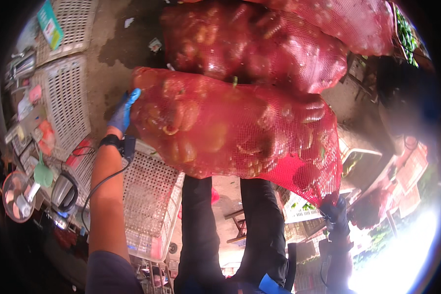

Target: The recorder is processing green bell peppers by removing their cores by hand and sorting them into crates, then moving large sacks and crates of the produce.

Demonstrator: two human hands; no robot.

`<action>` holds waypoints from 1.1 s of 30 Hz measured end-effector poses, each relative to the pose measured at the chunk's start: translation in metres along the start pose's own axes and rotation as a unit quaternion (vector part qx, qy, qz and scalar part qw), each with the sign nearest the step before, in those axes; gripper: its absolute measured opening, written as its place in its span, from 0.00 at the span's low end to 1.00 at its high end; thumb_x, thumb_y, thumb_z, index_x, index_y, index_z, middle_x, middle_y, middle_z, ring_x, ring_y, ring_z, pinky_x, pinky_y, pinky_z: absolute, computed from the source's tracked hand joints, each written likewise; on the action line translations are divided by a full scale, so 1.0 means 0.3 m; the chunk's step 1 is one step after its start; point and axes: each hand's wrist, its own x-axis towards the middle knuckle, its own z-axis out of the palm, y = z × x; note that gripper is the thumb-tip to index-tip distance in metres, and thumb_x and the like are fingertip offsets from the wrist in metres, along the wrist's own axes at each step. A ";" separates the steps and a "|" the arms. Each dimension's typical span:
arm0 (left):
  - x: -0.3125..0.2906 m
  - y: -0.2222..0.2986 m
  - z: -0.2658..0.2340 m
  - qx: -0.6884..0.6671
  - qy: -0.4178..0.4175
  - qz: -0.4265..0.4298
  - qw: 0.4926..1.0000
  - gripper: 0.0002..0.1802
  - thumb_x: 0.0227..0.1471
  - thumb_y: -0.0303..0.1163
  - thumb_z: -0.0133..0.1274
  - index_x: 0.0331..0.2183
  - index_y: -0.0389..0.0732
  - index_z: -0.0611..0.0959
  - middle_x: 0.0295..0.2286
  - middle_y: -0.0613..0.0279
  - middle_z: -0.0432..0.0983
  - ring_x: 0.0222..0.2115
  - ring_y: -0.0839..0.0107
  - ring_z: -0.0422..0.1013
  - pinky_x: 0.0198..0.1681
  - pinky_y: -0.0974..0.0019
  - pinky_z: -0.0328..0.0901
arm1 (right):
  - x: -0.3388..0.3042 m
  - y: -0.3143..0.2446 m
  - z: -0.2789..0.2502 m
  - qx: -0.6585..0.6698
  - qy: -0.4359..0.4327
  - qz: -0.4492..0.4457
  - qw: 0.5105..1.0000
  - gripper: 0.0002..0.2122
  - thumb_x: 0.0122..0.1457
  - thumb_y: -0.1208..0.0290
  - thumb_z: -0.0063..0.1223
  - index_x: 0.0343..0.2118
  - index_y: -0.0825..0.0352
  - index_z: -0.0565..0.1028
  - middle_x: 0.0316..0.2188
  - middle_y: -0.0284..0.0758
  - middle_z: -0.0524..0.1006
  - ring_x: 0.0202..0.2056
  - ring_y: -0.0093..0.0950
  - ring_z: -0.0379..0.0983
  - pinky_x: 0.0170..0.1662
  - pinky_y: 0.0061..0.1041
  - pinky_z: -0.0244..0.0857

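A large, full red mesh sack lies crosswise in front of my legs, above the knees in view. Through the net show pale and reddish lumpy pieces of produce, too blurred to name. My left hand, in a blue glove, grips the sack's left end, its fingers along the edge. At the lower right, my right hand in a dark glove is closed around the gathered corner of the same sack. A second full red mesh sack lies just beyond, touching the first.
Another red mesh sack rests at the far right, beside green vegetables. Perforated plastic crates stand on the left, and a crate sits beside my left leg. A fan and a kettle are at the far left.
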 end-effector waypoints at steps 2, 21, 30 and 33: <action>0.038 -0.064 -0.065 -0.194 0.002 -0.091 0.977 0.44 0.53 0.61 0.50 0.59 0.36 0.65 0.57 0.61 0.64 0.57 0.70 0.60 0.61 0.66 0.51 | 0.030 0.011 -0.021 -0.001 -0.068 -0.005 0.998 0.03 0.44 0.77 0.57 0.22 0.64 0.74 0.17 0.22 0.69 0.20 0.14 0.63 0.23 0.17 0.55; -0.083 0.037 0.021 -0.182 -0.025 -0.002 0.983 0.40 0.59 0.59 0.43 0.58 0.35 0.66 0.55 0.59 0.65 0.53 0.67 0.65 0.58 0.63 0.60 | 0.014 0.047 0.082 0.081 -0.079 -0.033 0.993 0.04 0.50 0.80 0.57 0.27 0.65 0.73 0.20 0.22 0.70 0.22 0.12 0.63 0.25 0.17 0.55; -0.212 0.275 0.064 -0.200 -0.092 0.018 0.975 0.36 0.58 0.45 0.51 0.61 0.38 0.60 0.59 0.59 0.59 0.57 0.65 0.59 0.60 0.59 0.56 | -0.100 0.012 0.103 0.083 -0.062 -0.089 0.991 0.04 0.50 0.76 0.60 0.25 0.64 0.74 0.15 0.22 0.70 0.15 0.11 0.61 0.18 0.14 0.52; -0.235 0.380 0.052 -0.195 -0.133 0.040 0.971 0.36 0.58 0.41 0.52 0.61 0.38 0.59 0.58 0.58 0.60 0.57 0.64 0.60 0.60 0.59 0.56 | -0.168 0.001 0.094 0.116 -0.116 -0.057 0.985 0.07 0.51 0.79 0.56 0.34 0.69 0.77 0.21 0.22 0.72 0.23 0.12 0.64 0.25 0.17 0.60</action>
